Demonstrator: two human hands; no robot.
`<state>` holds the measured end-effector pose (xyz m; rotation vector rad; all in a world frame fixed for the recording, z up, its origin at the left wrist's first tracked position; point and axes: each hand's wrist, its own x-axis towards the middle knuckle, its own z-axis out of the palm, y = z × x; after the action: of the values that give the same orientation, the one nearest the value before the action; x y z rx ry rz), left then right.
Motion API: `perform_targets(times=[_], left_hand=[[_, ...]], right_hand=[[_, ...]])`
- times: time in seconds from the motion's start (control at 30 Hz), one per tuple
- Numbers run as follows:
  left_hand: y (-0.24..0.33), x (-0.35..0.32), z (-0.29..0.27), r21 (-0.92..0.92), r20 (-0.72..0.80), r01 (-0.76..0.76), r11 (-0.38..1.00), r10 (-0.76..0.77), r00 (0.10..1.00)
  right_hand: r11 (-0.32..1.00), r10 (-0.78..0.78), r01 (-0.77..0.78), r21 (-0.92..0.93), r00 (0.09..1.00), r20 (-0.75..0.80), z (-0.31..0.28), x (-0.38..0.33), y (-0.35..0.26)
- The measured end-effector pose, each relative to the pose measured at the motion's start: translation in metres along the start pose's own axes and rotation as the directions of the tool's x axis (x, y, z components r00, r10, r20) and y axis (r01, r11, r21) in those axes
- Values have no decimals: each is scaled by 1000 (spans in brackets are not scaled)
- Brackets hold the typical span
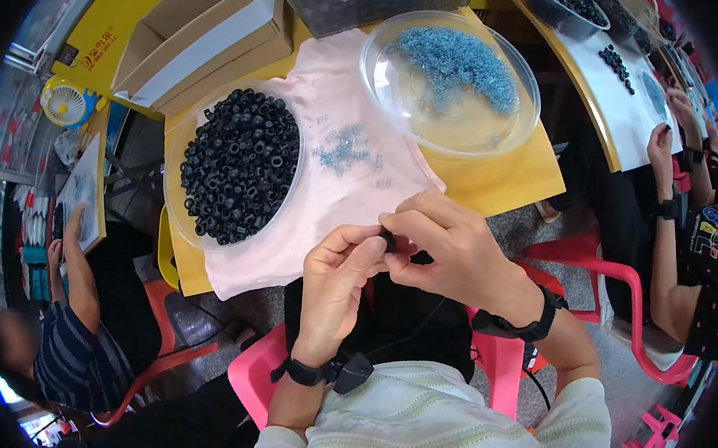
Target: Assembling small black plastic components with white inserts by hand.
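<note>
pinched a small black plastic piece between thumb and forefinger of the bare left hand, closed right down onto it. gripped its other side with the curled, almost closed fingertips of the bare right hand, covering part of the piece. could not tell each hand's share in the hold. held the piece at the tips, clear of both palms, near the close edge of a pale pink cloth. had it to the right of a round, clear plastic tray heaped with black ring-shaped plastic parts, short of scattered tiny translucent blue beads and a round, clear plastic dish of similar beads.
</note>
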<state>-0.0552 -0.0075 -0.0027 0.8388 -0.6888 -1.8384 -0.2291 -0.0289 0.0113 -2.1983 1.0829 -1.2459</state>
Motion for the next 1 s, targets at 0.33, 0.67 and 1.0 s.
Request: perform_targets(times=[0.33, 0.67, 1.0], left_hand=[[-8, 4, -6, -196, -5, 13, 981, -15, 1000], [0, 1, 0, -118, -44, 154, 981, -160, 986], [0, 2, -2, -193, 43, 182, 964, -177, 983]], right_hand=[[997, 77, -80, 23, 993, 93, 1, -4, -4], [955, -30, 106, -276, 964, 265, -2, 2, 0], [942, -95, 169, -289, 963, 252, -5, 1, 6]])
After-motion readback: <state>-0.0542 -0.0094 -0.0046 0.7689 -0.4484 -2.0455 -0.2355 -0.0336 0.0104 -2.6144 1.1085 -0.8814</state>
